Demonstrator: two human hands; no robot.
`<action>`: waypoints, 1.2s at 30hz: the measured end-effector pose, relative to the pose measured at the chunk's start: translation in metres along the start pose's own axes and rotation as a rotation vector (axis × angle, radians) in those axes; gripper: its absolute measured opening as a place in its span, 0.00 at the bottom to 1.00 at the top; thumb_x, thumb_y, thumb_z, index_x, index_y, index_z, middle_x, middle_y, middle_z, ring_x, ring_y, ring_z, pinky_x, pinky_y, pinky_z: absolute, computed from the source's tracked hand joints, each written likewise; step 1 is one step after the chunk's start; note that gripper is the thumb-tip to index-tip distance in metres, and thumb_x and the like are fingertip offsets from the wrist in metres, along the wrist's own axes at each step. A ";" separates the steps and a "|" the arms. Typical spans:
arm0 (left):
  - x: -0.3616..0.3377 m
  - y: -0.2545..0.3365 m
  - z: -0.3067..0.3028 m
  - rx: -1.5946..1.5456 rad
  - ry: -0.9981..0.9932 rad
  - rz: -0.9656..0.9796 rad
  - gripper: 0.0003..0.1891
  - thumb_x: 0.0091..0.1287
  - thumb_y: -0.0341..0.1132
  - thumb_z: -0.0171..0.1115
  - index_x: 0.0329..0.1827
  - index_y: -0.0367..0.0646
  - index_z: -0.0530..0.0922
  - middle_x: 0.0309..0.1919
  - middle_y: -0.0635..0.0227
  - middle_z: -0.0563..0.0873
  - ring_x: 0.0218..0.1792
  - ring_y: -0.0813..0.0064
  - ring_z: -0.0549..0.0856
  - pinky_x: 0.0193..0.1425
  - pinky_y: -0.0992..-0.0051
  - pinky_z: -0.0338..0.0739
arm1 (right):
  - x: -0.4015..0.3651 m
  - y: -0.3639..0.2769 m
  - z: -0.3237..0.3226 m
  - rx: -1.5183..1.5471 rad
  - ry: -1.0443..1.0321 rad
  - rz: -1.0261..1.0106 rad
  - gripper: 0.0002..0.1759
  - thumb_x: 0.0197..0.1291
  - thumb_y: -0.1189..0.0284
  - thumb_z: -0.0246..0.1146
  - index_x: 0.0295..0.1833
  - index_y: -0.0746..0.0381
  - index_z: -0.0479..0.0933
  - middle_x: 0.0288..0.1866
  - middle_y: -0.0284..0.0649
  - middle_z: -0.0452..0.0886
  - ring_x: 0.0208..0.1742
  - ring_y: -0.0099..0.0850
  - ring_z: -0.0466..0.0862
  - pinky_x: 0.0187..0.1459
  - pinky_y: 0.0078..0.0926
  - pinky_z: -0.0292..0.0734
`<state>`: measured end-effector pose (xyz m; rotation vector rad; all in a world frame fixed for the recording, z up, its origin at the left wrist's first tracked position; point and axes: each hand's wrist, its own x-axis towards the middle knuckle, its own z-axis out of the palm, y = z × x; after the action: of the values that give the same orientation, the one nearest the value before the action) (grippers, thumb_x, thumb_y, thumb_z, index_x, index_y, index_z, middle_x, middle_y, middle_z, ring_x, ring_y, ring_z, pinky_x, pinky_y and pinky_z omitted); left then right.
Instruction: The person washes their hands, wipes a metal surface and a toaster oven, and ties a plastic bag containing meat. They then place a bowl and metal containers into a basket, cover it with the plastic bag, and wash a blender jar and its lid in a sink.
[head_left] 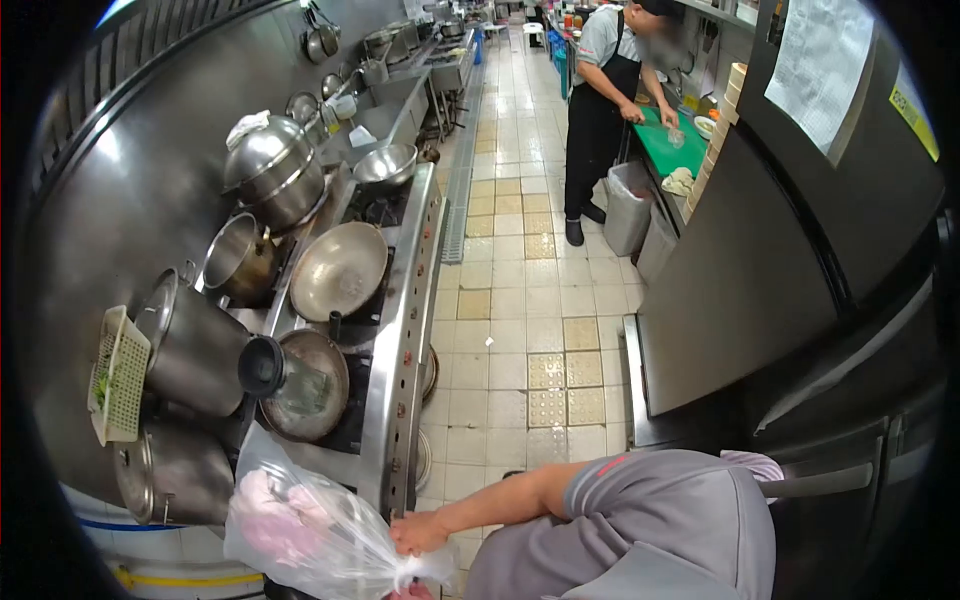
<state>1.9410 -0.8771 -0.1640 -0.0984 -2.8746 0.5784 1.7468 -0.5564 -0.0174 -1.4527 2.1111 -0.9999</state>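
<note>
- Head view, 9 o'clock: a pale plastic basket (118,375) hangs against a tall steel stockpot (195,350). A lidded pot (172,478) stands below it at 8 o'clock.
- Toward 10 o'clock along the stove (400,340), an empty wok (338,270) sits tilted on its burner. A nearer wok (312,392) holds a dark ladle (262,367).
- At 11 o'clock a steel bowl (385,163) rests at the stove's far end.
- At 7 o'clock a clear plastic bag (300,530) with pale pink contents hangs off the stove's near end, its neck gathered toward 6 o'clock.
- The right hand (418,533) is clamped round that gathered neck, with the bare forearm running off toward 4 o'clock into a grey sleeve.
- The left hand (408,592) shows only as a sliver at the bottom edge, just under the bag's neck. Whether its fingers are together or apart cannot be told.
- Pale tiled floor (520,330) runs up the middle toward 12 o'clock.
- At 1 o'clock a co-worker (598,100) in a dark apron bends over a green cutting board (672,140) on the surface there, both hands on it. A lined bin (628,205) stands beside this person's legs.
- From 2 to 4 o'clock stands a steel cabinet (790,270) with a paper sheet (820,60) stuck on it.
</note>
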 end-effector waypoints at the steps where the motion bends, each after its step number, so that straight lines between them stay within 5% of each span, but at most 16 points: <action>1: -0.005 -0.008 0.013 -0.713 0.170 -0.078 0.19 0.68 0.50 0.67 0.40 0.40 0.86 0.40 0.51 0.88 0.42 0.48 0.85 0.52 0.57 0.79 | 0.002 0.000 0.006 -0.003 -0.012 -0.003 0.07 0.60 0.65 0.64 0.43 0.51 0.81 0.53 0.39 0.73 0.64 0.43 0.69 0.56 0.54 0.68; 2: -0.010 -0.028 0.032 -0.666 0.018 0.197 0.19 0.68 0.50 0.67 0.39 0.39 0.86 0.41 0.51 0.88 0.43 0.48 0.85 0.52 0.56 0.79 | 0.001 0.000 0.010 0.003 -0.035 -0.006 0.06 0.61 0.65 0.64 0.43 0.50 0.81 0.53 0.39 0.73 0.64 0.43 0.69 0.55 0.54 0.69; 5: -0.019 0.002 0.014 -0.462 -0.171 -0.489 0.19 0.69 0.47 0.66 0.45 0.37 0.85 0.43 0.49 0.87 0.45 0.45 0.84 0.54 0.53 0.79 | -0.004 0.007 0.014 0.034 0.056 0.027 0.06 0.58 0.64 0.67 0.39 0.51 0.81 0.51 0.39 0.77 0.62 0.44 0.72 0.54 0.52 0.71; 8: 0.072 0.063 -0.201 -0.447 0.258 -0.264 0.19 0.71 0.46 0.64 0.48 0.34 0.84 0.42 0.51 0.87 0.46 0.49 0.84 0.54 0.52 0.77 | -0.009 0.004 -0.004 0.096 0.039 0.072 0.07 0.57 0.62 0.68 0.38 0.52 0.81 0.49 0.39 0.79 0.60 0.45 0.74 0.53 0.51 0.72; 11: 0.054 0.064 -0.144 -0.691 -0.276 -0.412 0.19 0.74 0.44 0.62 0.51 0.32 0.83 0.43 0.51 0.87 0.47 0.52 0.84 0.56 0.53 0.76 | -0.013 -0.009 -0.010 0.081 0.071 0.010 0.08 0.56 0.61 0.68 0.35 0.53 0.81 0.45 0.41 0.80 0.57 0.46 0.76 0.52 0.50 0.73; 14: 0.055 0.053 -0.135 -1.002 0.083 -0.563 0.10 0.73 0.26 0.57 0.53 0.31 0.76 0.43 0.58 0.83 0.39 0.64 0.83 0.47 0.64 0.81 | 0.003 0.016 0.014 -0.072 0.111 -0.085 0.11 0.53 0.61 0.70 0.35 0.56 0.80 0.41 0.43 0.81 0.52 0.49 0.78 0.52 0.53 0.74; 15: 0.048 0.053 -0.149 -1.407 0.060 -0.876 0.05 0.73 0.23 0.56 0.49 0.31 0.75 0.39 0.59 0.82 0.38 0.67 0.81 0.47 0.68 0.80 | 0.005 0.033 0.030 -0.071 0.162 -0.088 0.11 0.53 0.61 0.70 0.34 0.57 0.80 0.40 0.44 0.81 0.52 0.50 0.78 0.52 0.53 0.74; 18: -0.001 0.076 -0.156 -1.441 0.236 -1.202 0.02 0.76 0.24 0.54 0.47 0.38 0.75 0.34 0.72 0.78 0.32 0.82 0.78 0.32 0.77 0.78 | 0.001 0.017 0.012 -0.036 0.176 -0.047 0.08 0.56 0.64 0.66 0.35 0.58 0.81 0.43 0.44 0.82 0.54 0.48 0.79 0.54 0.49 0.76; 20: -0.012 0.095 -0.159 -1.508 0.283 -1.440 0.06 0.76 0.25 0.55 0.52 0.43 0.74 0.38 0.72 0.79 0.36 0.80 0.81 0.31 0.77 0.81 | 0.010 0.009 0.014 -0.237 0.033 -0.062 0.09 0.59 0.63 0.64 0.39 0.57 0.82 0.48 0.43 0.82 0.55 0.46 0.79 0.56 0.47 0.76; 23: 0.007 0.086 -0.165 -1.673 0.408 -1.411 0.11 0.71 0.21 0.58 0.53 0.45 0.74 0.46 0.71 0.78 0.45 0.75 0.81 0.41 0.70 0.84 | 0.010 -0.002 0.005 -0.264 0.104 -0.026 0.09 0.61 0.64 0.63 0.39 0.57 0.81 0.47 0.40 0.81 0.58 0.44 0.78 0.54 0.49 0.75; 24: 0.028 0.079 -0.191 -1.050 0.269 -1.079 0.18 0.63 0.18 0.60 0.55 0.43 0.74 0.50 0.66 0.79 0.53 0.67 0.80 0.52 0.65 0.81 | 0.005 0.000 0.001 -0.251 0.115 -0.052 0.08 0.61 0.65 0.64 0.39 0.57 0.81 0.48 0.40 0.81 0.59 0.43 0.77 0.56 0.48 0.74; 25: 0.044 0.074 -0.194 -0.946 0.363 -0.945 0.26 0.56 0.18 0.63 0.59 0.42 0.76 0.54 0.58 0.81 0.60 0.57 0.79 0.59 0.63 0.78 | 0.005 0.001 -0.006 -0.234 0.126 -0.061 0.07 0.61 0.66 0.65 0.40 0.58 0.82 0.49 0.40 0.81 0.59 0.43 0.77 0.57 0.47 0.73; 28: 0.094 0.052 -0.251 -0.724 -0.015 -0.522 0.21 0.60 0.26 0.65 0.59 0.46 0.81 0.55 0.60 0.82 0.59 0.52 0.79 0.60 0.56 0.76 | 0.013 -0.017 -0.033 -0.129 0.127 -0.078 0.05 0.60 0.69 0.66 0.40 0.58 0.81 0.49 0.38 0.82 0.59 0.42 0.77 0.58 0.45 0.70; 32: 0.111 0.043 -0.223 -1.074 -0.140 -0.624 0.11 0.63 0.28 0.67 0.48 0.41 0.84 0.41 0.59 0.84 0.46 0.52 0.84 0.51 0.57 0.80 | 0.013 -0.018 -0.023 -0.148 0.051 -0.170 0.04 0.62 0.70 0.65 0.39 0.58 0.80 0.45 0.37 0.82 0.57 0.41 0.77 0.57 0.44 0.68; 33: 0.115 0.035 -0.223 -1.063 0.097 -0.614 0.06 0.64 0.25 0.66 0.43 0.38 0.83 0.37 0.56 0.84 0.38 0.53 0.86 0.45 0.61 0.82 | 0.010 -0.009 -0.017 -0.197 -0.013 -0.159 0.04 0.63 0.70 0.65 0.39 0.58 0.80 0.45 0.37 0.83 0.57 0.41 0.77 0.57 0.44 0.68; 36: 0.096 0.024 -0.226 -1.154 0.236 -1.023 0.03 0.68 0.23 0.64 0.42 0.35 0.81 0.34 0.61 0.86 0.35 0.63 0.87 0.44 0.66 0.82 | 0.004 0.007 -0.007 -0.222 0.013 -0.061 0.03 0.63 0.70 0.64 0.38 0.58 0.80 0.45 0.37 0.84 0.56 0.41 0.77 0.57 0.44 0.67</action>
<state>1.8960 -0.7598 0.0482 0.9551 -2.1750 -1.1409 1.7360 -0.5566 -0.0175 -1.6273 2.2584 -0.8179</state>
